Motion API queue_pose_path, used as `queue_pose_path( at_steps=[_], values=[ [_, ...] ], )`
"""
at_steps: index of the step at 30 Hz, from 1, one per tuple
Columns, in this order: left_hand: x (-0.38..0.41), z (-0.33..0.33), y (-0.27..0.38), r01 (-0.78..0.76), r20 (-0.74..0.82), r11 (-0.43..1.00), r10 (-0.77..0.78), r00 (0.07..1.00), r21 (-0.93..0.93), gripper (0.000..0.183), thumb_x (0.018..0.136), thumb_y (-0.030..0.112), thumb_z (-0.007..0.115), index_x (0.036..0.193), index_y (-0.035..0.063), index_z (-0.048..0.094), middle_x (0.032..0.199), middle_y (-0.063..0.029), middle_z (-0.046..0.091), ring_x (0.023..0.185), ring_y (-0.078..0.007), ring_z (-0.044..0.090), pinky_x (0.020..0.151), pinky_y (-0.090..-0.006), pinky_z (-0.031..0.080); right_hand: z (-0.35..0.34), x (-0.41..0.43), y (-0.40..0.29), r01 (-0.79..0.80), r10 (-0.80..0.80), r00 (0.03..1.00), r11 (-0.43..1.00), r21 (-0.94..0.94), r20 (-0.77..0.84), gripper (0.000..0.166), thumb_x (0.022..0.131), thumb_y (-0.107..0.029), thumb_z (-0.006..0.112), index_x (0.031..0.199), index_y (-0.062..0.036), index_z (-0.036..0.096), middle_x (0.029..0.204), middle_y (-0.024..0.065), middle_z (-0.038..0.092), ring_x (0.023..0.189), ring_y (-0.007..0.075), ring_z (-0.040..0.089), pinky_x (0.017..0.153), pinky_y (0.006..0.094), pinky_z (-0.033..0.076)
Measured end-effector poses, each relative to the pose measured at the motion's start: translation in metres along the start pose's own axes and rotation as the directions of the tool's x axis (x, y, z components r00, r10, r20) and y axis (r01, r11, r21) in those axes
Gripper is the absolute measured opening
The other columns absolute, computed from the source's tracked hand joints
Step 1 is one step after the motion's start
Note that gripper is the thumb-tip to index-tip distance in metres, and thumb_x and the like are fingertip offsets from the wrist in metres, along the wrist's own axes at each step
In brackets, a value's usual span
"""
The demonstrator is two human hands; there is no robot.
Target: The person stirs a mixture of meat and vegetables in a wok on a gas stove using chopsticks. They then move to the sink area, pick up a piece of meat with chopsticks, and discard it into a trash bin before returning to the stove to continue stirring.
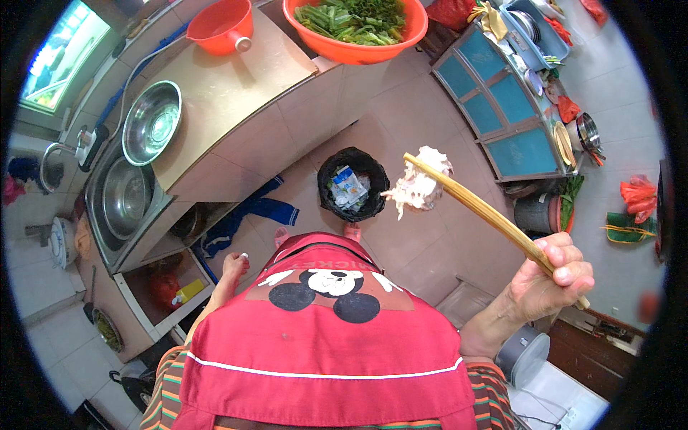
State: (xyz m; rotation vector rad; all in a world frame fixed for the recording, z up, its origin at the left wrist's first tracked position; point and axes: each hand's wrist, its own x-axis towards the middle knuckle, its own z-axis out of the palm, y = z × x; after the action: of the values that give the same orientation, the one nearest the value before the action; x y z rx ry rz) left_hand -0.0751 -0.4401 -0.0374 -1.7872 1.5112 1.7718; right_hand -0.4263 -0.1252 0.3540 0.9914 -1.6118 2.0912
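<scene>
My right hand (553, 274) grips a pair of wooden chopsticks (484, 212), which point up and to the left. At their tips sits a pale, shredded clump of food (424, 180), held above the floor. What food it is, I cannot tell. My left hand (235, 266) hangs low beside the red apron (328, 349), its fingers curled. A small white spot shows at those fingertips, too small to identify. Just beyond my feet, left of the clump in the picture, stands a trash bin lined with a black bag (327, 188), with crumpled packaging inside.
Along the left runs a counter (236, 97) with a metal bowl (153, 123), a red ladle (223, 27) and an orange basin (355, 51) of chopped greens. A metal sink (126, 196) lies nearer. A blue-paneled cabinet (500, 107) stands at the right, near a plant pot (537, 213).
</scene>
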Motion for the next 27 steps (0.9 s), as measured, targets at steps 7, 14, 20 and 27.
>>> queue_pose_path(
  at_steps=[7,14,20,27],
  values=[
    [-0.012,0.008,0.012,-0.002,-0.009,1.000,0.002,1.000,-0.013,0.012,0.076,0.013,0.047,0.078,0.0013,0.050,0.060,-0.0052,0.052,0.050,-0.0118,0.050,0.040,-0.0211,0.037,-0.005,0.000,0.005,0.050,-0.045,0.995,0.997,-0.058,0.085,0.037,0.084,-0.037,0.036,0.062,-0.0081,0.044,0.060,0.0099,0.053,0.051,0.0230,0.051,0.045,0.0294,0.046],
    [-0.012,0.009,0.006,0.025,-0.036,1.000,-0.024,0.999,0.011,0.013,0.076,0.013,0.048,0.079,0.0012,0.050,0.061,-0.0058,0.052,0.051,-0.0123,0.051,0.041,-0.0216,0.038,-0.018,0.006,0.013,-0.037,0.022,0.993,0.991,0.128,0.116,0.038,0.083,-0.036,0.038,0.060,-0.0071,0.043,0.061,0.0102,0.053,0.052,0.0229,0.050,0.045,0.0305,0.047],
    [-0.007,0.011,-0.001,0.015,-0.057,0.999,-0.017,0.998,-0.040,0.014,0.076,0.015,0.049,0.081,0.0012,0.050,0.063,-0.0063,0.053,0.051,-0.0126,0.052,0.041,-0.0218,0.039,-0.027,0.014,0.024,-0.270,0.275,0.959,0.795,0.544,0.073,0.036,0.083,-0.032,0.042,0.058,-0.0058,0.043,0.061,0.0089,0.051,0.061,0.0182,0.045,0.054,0.0294,0.046],
    [0.002,0.007,-0.013,-0.008,-0.039,0.999,0.006,0.999,-0.047,0.012,0.076,0.014,0.049,0.078,0.0015,0.049,0.062,-0.0061,0.052,0.051,-0.0126,0.051,0.040,-0.0212,0.037,-0.035,0.019,0.035,-0.337,0.315,0.936,0.670,0.661,0.158,0.035,0.083,-0.029,0.044,0.057,-0.0054,0.042,0.060,0.0075,0.048,0.064,0.0167,0.043,0.058,0.0285,0.043]
  ],
)
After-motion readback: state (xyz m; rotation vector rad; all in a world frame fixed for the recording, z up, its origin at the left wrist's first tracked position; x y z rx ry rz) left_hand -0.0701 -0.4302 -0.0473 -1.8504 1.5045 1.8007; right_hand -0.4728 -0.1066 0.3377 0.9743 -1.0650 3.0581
